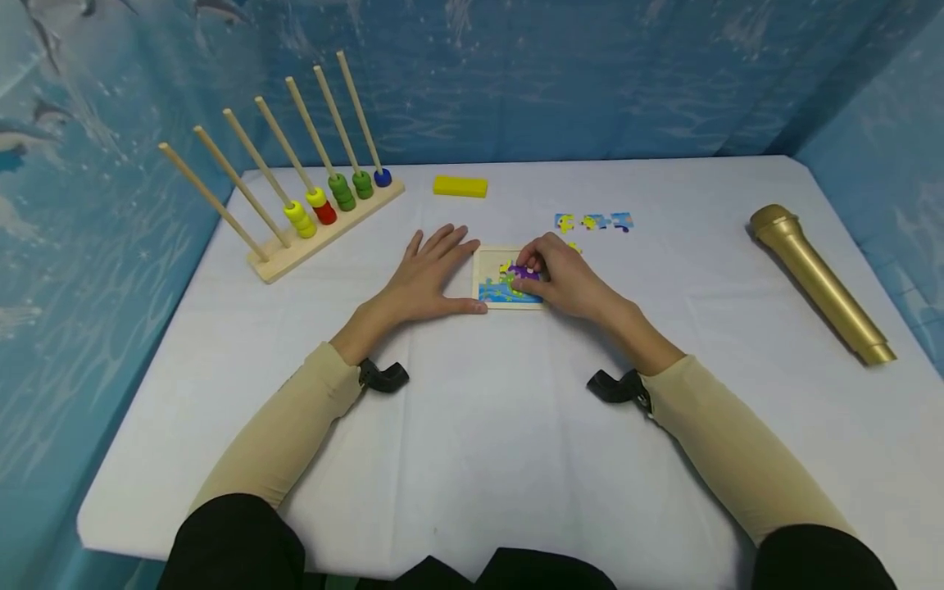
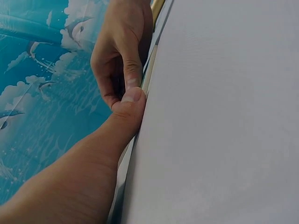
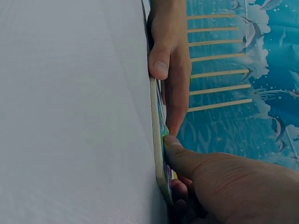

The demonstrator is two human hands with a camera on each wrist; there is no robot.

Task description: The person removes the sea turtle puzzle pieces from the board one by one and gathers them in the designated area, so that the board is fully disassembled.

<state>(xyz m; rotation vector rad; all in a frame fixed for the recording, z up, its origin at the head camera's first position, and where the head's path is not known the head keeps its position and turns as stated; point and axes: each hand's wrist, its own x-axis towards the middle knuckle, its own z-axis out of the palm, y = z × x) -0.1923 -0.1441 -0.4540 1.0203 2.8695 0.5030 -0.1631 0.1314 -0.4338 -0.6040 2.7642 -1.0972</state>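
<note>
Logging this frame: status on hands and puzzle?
Left hand flat on table, thumb against puzzle tray. Right hand pinching a purple piece over the tray. Three loose pieces behind; nothing blocking.

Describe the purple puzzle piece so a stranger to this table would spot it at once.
Start at the white table and find the small wooden puzzle tray at its middle, between the two hands. The purple puzzle piece sits in that tray under the right hand fingertips. It is the only purple piece; the loose pieces behind the tray are blue and yellow.
</note>
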